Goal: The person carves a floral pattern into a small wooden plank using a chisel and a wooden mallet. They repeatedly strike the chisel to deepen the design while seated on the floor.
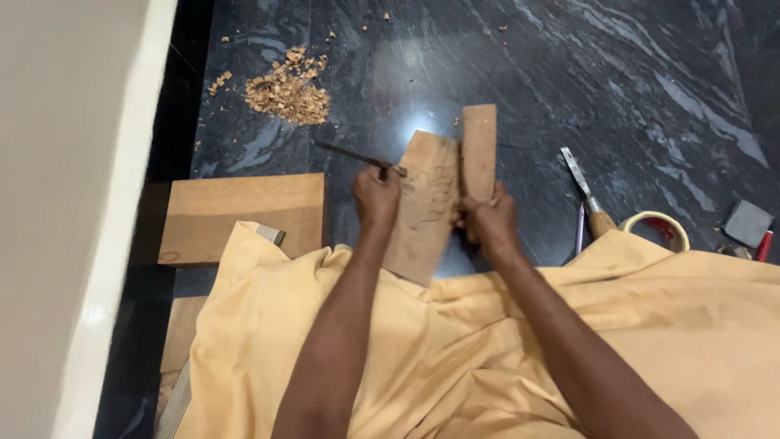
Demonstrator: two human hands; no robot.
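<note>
Upper left of frame: heap of wood chips (288,89) on the dark stone floor (569,73). Below it, a flat wooden board (236,215) at the edge of the tan cloth (455,358) over the lap.

Centre: left hand (376,197) closed tight round a thin metal chisel (357,154), tip touching the left edge of the carved wood panel (426,207). The panel leans up from the lap, faint cut lines on its face.

Right hand (487,219) wrapped round a wooden mallet block (478,150), held upright just beside the panel; whether it touches is hard to tell.

Step in hand looks like carving, chisel placed. A strike would call for a steady panel and a true chisel angle.

Right of frame: spare chisel (587,191), tape roll (655,230), grey block (747,222).
</note>
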